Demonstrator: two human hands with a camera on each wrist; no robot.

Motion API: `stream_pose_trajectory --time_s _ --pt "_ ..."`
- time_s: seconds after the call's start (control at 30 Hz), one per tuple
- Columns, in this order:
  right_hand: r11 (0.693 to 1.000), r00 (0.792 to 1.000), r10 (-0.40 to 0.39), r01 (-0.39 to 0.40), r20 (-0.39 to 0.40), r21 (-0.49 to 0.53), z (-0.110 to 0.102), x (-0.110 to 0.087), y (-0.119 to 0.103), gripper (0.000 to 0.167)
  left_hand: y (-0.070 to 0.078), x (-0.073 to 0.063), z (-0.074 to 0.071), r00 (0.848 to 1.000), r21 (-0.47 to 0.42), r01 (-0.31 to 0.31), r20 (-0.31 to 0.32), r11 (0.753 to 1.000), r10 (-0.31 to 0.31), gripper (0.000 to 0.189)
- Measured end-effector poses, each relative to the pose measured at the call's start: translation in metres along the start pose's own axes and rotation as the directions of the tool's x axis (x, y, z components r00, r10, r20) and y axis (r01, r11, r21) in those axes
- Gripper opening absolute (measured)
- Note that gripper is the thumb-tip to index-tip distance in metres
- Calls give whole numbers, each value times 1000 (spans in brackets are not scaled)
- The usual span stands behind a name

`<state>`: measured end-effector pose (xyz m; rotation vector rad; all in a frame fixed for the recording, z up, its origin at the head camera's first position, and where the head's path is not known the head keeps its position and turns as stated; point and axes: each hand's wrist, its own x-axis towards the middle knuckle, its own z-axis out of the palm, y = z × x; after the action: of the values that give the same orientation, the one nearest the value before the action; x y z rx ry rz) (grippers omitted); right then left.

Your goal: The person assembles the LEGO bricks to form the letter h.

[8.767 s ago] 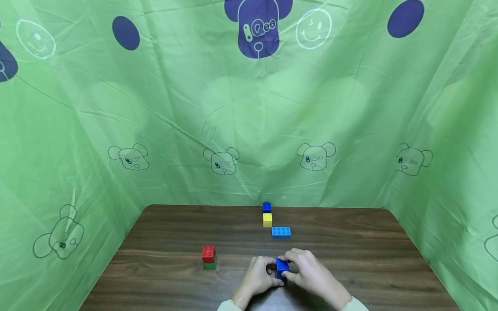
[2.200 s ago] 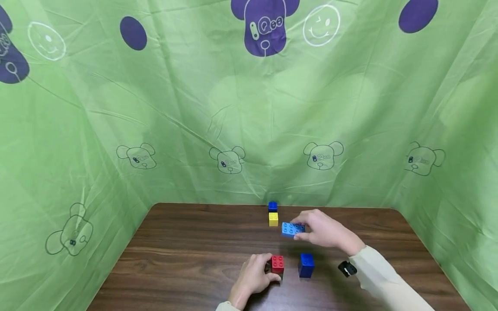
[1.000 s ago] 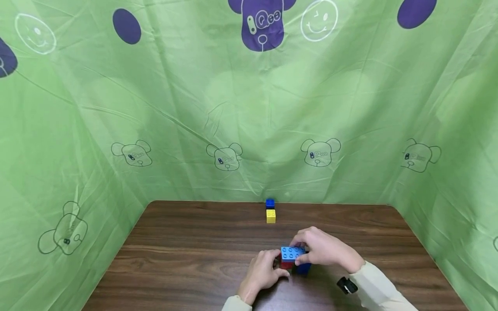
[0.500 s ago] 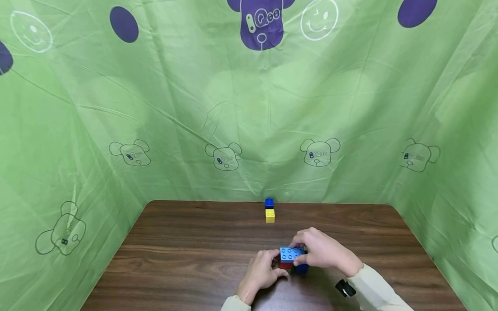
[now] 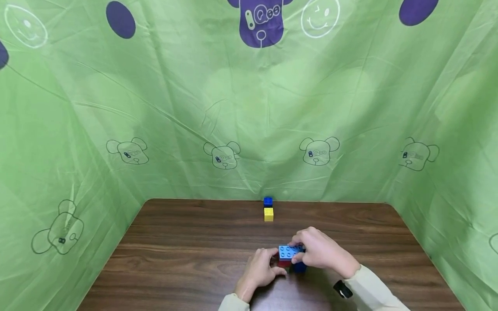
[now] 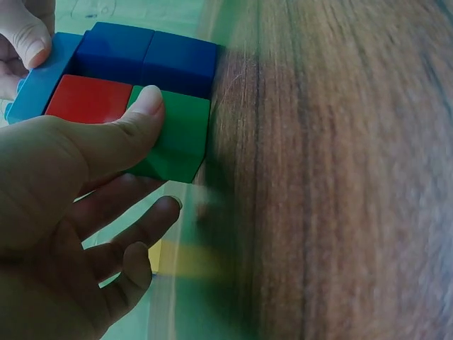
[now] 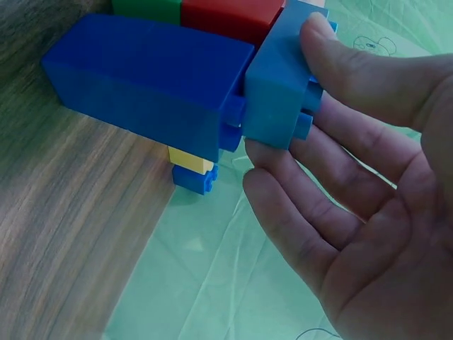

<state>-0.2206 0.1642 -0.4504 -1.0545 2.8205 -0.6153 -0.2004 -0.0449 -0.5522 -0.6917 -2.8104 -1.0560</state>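
Nearest, at the bottom edge of the head view, are two pale sleeves, the left sleeve (image 5: 234, 303) and the right sleeve (image 5: 375, 290), with a small black device (image 5: 343, 289) at the right cuff. The left hand (image 5: 260, 268) holds the red-and-green stack, its thumb across the seam between the red brick (image 6: 88, 99) on top and the green brick (image 6: 180, 134) below; its outer fingers curve loosely, apart from the bricks. Close beside it, the right hand (image 5: 322, 250) pinches the light-blue two-by-four brick (image 5: 285, 252) between thumb and fingers. That brick bridges two stacks at the near middle of the wood-grain table (image 5: 186, 255): one end lies over the red brick, the other over a dark-blue stack (image 7: 145, 78), two bricks high by the seam in the left wrist view. Studs of the dark-blue stack show in a narrow gap under the light-blue brick in the right wrist view, so it is not fully pressed down there. The two stacks stand upright side by side. Farther back is a yellow brick (image 5: 269, 214), and just behind it a small blue brick (image 5: 268, 201) near the far edge. Beyond hangs a creased green cloth (image 5: 264, 116) printed with bear heads and winking faces.
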Motion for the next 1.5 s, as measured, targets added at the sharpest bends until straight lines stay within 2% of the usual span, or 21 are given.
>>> stream_pose_trajectory --time_s 0.23,0.7,0.9,1.3,1.5 --pt "997 1000 -7 6 17 71 2 2 0 16 -2 0 -2 1000 -27 -9 1 1000 9 29" --pt "988 999 52 -51 -5 145 11 -5 4 18 -2 0 0 1000 2 3 17 1000 -3 30" --pt "993 999 37 -35 -15 112 9 -5 3 17 1 -1 2 1000 45 -1 -14 999 2 30" --pt "1000 999 -4 4 -49 3 9 -7 -2 19 2 1 1 1000 43 10 -7 999 -10 29" --pt "1000 999 -2 3 -47 30 15 -10 1 17 2 -1 3 999 44 32 8 998 -33 31"
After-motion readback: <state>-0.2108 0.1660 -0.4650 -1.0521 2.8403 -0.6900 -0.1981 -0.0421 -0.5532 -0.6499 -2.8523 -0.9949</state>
